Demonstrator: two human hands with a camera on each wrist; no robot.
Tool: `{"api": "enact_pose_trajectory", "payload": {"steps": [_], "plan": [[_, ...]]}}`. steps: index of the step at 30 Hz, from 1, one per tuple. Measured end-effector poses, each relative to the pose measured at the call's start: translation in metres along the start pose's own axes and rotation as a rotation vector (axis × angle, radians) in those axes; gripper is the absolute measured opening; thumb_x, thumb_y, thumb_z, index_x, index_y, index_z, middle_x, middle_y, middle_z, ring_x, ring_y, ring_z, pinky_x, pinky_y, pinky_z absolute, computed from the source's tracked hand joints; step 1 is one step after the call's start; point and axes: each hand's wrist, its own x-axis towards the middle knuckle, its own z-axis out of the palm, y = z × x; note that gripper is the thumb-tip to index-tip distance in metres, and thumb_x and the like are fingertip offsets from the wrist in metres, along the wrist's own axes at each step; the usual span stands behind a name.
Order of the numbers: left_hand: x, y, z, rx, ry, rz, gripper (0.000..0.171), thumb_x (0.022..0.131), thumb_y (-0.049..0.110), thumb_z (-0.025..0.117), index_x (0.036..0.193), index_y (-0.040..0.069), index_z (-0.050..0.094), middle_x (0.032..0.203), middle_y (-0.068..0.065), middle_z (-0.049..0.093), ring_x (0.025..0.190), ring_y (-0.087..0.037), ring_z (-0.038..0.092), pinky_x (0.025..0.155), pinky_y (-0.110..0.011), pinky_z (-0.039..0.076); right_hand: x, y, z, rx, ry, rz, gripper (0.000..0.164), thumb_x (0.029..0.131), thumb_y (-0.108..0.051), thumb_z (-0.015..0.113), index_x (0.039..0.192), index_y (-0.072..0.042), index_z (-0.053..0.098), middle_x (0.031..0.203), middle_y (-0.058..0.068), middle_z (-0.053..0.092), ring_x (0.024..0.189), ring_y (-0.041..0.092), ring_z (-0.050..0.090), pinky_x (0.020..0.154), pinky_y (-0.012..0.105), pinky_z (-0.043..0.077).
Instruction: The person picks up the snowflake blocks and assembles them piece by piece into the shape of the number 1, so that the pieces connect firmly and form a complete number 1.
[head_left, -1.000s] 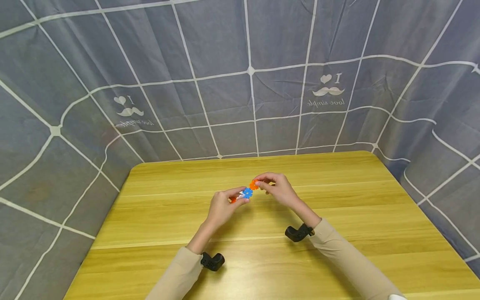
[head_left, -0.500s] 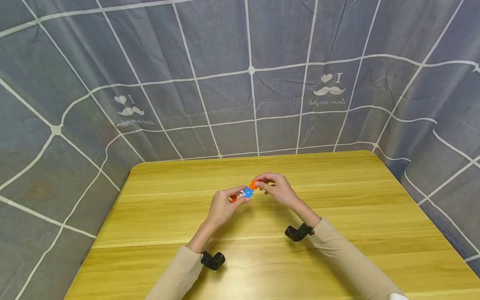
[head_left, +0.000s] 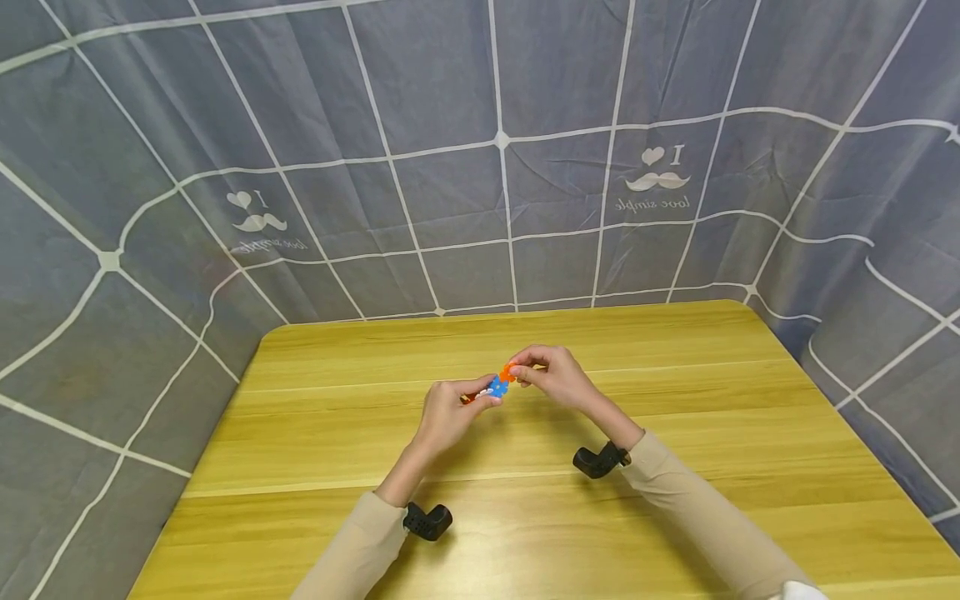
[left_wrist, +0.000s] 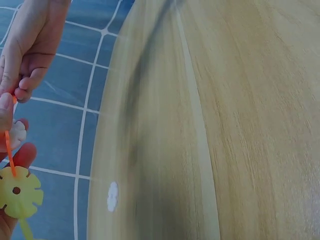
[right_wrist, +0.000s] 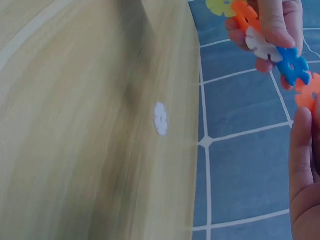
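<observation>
My left hand (head_left: pixel 446 414) pinches a short chain of slotted plastic snowflake discs above the table. In the right wrist view the chain runs from a yellow disc (right_wrist: pixel 219 6) through an orange one (right_wrist: pixel 244 14) and a white one (right_wrist: pixel 260 45) to a blue disc (right_wrist: pixel 292 66) at its end. Between thumb and fingers my right hand (head_left: pixel 558 379) holds a single orange disc (right_wrist: pixel 306 93). Its edge meets the blue disc's edge; whether the slots interlock, I cannot tell. Fingers partly cover the chain in the head view.
A loose white snowflake disc (right_wrist: pixel 160 119) lies on the wooden table (head_left: pixel 337 450). A grey curtain with white lines (head_left: pixel 450 200) hangs behind the table's far edge. Black wrist cameras (head_left: pixel 427 522) sit on both wrists.
The blue disc and the chain have tilted in my left hand. The orange disc in my right hand has turned and sits closer against the blue one. Both hands stay nearly in place.
</observation>
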Motion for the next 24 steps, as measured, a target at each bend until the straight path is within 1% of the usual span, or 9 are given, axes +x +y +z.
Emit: {"api": "enact_pose_trajectory", "payload": {"steps": [3, 6, 8, 11, 14, 17, 18, 20, 24], "plan": [[-0.0006, 0.0006, 0.0003, 0.015, 0.017, 0.015, 0.036, 0.081, 0.023, 0.076, 0.113, 0.007, 0.072, 0.089, -0.01, 0.075, 0.046, -0.001, 0.037, 0.042, -0.015, 0.028, -0.0006, -0.0008, 0.0012, 0.018, -0.002, -0.009, 0.014, 0.09, -0.005, 0.065, 0.096, 0.007, 0.069, 0.092, 0.021, 0.07, 0.066, 0.008, 0.061, 0.06, 0.02, 0.053], [-0.0008, 0.0009, 0.0006, 0.024, 0.02, 0.024, 0.036, 0.081, 0.023, 0.076, 0.113, 0.006, 0.071, 0.091, -0.01, 0.075, 0.045, 0.0, 0.034, 0.042, -0.015, 0.026, -0.0012, -0.001, 0.0025, 0.019, 0.002, -0.012, 0.013, 0.089, -0.004, 0.065, 0.095, 0.007, 0.069, 0.089, 0.022, 0.07, 0.064, 0.007, 0.06, 0.057, 0.018, 0.052], [-0.0005, 0.0011, 0.0005, 0.019, 0.016, 0.019, 0.036, 0.081, 0.023, 0.076, 0.113, 0.006, 0.071, 0.093, -0.011, 0.075, 0.045, 0.001, 0.034, 0.042, -0.015, 0.026, -0.0014, -0.0011, 0.0026, 0.015, 0.0, -0.017, 0.013, 0.089, -0.004, 0.065, 0.095, 0.007, 0.069, 0.088, 0.022, 0.07, 0.064, 0.007, 0.06, 0.057, 0.018, 0.051], [0.0008, 0.0017, 0.0002, 0.004, 0.014, 0.0, 0.037, 0.08, 0.022, 0.076, 0.113, 0.006, 0.072, 0.091, -0.01, 0.075, 0.045, 0.0, 0.035, 0.042, -0.015, 0.027, -0.0008, -0.0016, 0.0015, 0.011, -0.011, -0.007, 0.013, 0.089, -0.005, 0.065, 0.095, 0.006, 0.069, 0.088, 0.02, 0.07, 0.065, 0.009, 0.061, 0.057, 0.019, 0.052], [0.0032, 0.0028, -0.0002, -0.014, 0.017, -0.018, 0.037, 0.08, 0.023, 0.077, 0.112, 0.007, 0.072, 0.092, -0.009, 0.075, 0.048, -0.001, 0.042, 0.042, -0.016, 0.03, 0.0005, -0.0022, -0.0013, 0.014, -0.016, 0.013, 0.014, 0.09, -0.007, 0.065, 0.098, 0.004, 0.07, 0.09, 0.018, 0.07, 0.068, 0.017, 0.065, 0.06, 0.02, 0.053], [0.0054, 0.0039, -0.0008, -0.04, 0.013, -0.037, 0.036, 0.08, 0.023, 0.078, 0.112, 0.008, 0.072, 0.091, -0.008, 0.076, 0.056, -0.005, 0.052, 0.043, -0.017, 0.033, 0.0022, -0.0022, -0.0038, 0.03, -0.024, 0.023, 0.017, 0.091, -0.007, 0.064, 0.102, 0.004, 0.069, 0.095, 0.02, 0.07, 0.075, 0.03, 0.067, 0.065, 0.023, 0.056], [0.006, 0.004, -0.001, -0.046, 0.01, -0.048, 0.036, 0.08, 0.023, 0.078, 0.113, 0.009, 0.072, 0.089, -0.007, 0.076, 0.058, -0.006, 0.054, 0.043, -0.017, 0.034, 0.0025, -0.002, -0.0044, 0.042, -0.029, 0.022, 0.018, 0.091, -0.007, 0.063, 0.103, 0.005, 0.068, 0.097, 0.021, 0.069, 0.078, 0.035, 0.067, 0.067, 0.026, 0.057], [0.0066, 0.0039, -0.0016, -0.061, 0.002, -0.067, 0.037, 0.08, 0.023, 0.078, 0.113, 0.009, 0.072, 0.086, -0.006, 0.075, 0.063, -0.008, 0.057, 0.043, -0.017, 0.035, 0.0029, -0.0011, -0.005, 0.057, -0.039, 0.023, 0.019, 0.092, -0.005, 0.062, 0.106, 0.007, 0.067, 0.1, 0.023, 0.069, 0.083, 0.04, 0.067, 0.071, 0.03, 0.058], [0.0066, 0.0032, -0.0029, -0.088, -0.013, -0.099, 0.038, 0.081, 0.022, 0.078, 0.115, 0.009, 0.071, 0.088, -0.006, 0.075, 0.066, -0.01, 0.056, 0.045, -0.018, 0.036, 0.0023, 0.0019, -0.0048, 0.077, -0.028, 0.044, 0.022, 0.092, -0.006, 0.063, 0.108, 0.007, 0.066, 0.1, 0.024, 0.07, 0.089, 0.041, 0.067, 0.079, 0.042, 0.057]]}}
